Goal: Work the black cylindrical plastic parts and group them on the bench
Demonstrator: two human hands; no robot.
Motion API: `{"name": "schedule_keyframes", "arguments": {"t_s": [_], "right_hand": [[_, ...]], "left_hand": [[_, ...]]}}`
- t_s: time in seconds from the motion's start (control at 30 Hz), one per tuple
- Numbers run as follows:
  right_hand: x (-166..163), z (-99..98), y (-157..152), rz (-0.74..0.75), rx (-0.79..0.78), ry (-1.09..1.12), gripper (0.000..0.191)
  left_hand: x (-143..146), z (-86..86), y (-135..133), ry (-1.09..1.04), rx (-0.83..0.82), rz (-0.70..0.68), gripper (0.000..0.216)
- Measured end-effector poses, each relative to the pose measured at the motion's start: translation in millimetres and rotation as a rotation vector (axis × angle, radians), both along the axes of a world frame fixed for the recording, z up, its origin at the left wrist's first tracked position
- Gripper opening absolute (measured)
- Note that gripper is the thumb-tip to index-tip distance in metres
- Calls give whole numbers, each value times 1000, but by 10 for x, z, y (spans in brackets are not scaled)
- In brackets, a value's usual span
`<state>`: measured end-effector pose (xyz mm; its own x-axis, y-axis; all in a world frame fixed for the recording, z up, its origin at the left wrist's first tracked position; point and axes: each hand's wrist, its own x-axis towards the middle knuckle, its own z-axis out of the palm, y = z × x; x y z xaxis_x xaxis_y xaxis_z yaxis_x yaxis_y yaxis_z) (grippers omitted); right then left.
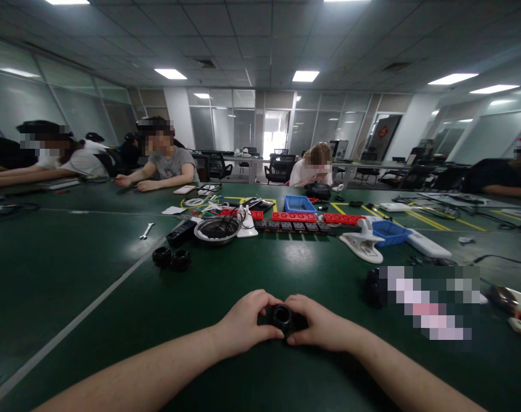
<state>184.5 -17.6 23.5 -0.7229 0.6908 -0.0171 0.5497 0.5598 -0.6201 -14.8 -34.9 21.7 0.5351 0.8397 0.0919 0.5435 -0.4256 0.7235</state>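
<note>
My left hand (248, 323) and my right hand (320, 324) are closed from opposite sides around a small, glossy black ring-shaped part (282, 316). Its round hole faces up towards me, and the fingertips of both hands meet around it, low over the green table. Two similar black round parts, one (161, 257) beside the other (181, 260), sit farther off to the left. To the right, another black object (374, 287) lies partly covered by a blurred patch, so its shape is unclear.
A metal bowl (217, 230), a wrench (147, 231), red power strips (293, 217), a blue bin (299, 204), a second blue bin (389, 232) and a white clip stand (363, 243) lie beyond my hands on the green table (114, 337). Several people sit around it.
</note>
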Motion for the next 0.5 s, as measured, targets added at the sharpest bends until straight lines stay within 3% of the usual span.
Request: {"name": "schedule_keyframes", "arguments": {"t_s": [0.17, 0.37, 0.5], "right_hand": [[5, -4, 15, -54, -39, 0, 29], [-159, -128, -106, -289, 272, -176, 37], [-181, -151, -129, -284, 327, -170, 44]], "left_hand": [[30, 22, -51, 24, -12, -10, 35], [116, -21, -105, 24, 20, 179, 31], [112, -62, -70, 18, 21, 183, 31]]}}
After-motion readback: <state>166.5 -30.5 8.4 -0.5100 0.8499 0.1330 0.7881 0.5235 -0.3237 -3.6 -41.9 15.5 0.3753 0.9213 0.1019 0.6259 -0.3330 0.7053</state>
